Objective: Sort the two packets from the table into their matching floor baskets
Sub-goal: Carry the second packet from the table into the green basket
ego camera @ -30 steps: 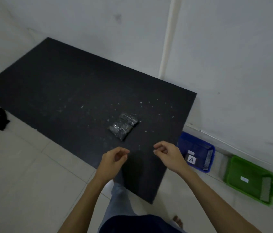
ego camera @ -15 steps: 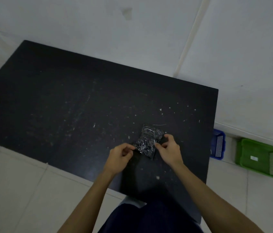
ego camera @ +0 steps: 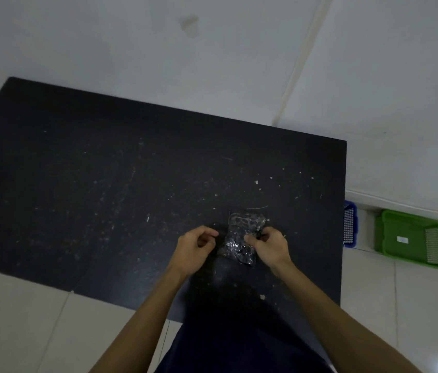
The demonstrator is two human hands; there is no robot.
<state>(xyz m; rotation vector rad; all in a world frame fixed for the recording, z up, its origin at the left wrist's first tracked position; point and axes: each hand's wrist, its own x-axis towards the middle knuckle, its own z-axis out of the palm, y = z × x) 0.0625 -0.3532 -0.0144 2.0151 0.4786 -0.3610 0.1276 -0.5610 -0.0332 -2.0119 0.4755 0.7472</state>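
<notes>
Right hand (ego camera: 270, 246) pinches the clear packet (ego camera: 242, 238) on the table (ego camera: 104, 184) (left hand (ego camera: 195, 246) curled beside, gripping nothing)

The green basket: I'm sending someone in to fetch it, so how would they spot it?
Follow the black table to its right end, then look down at the floor by the wall. Two baskets sit there; the green basket is farther from the table than the blue basket.
</notes>
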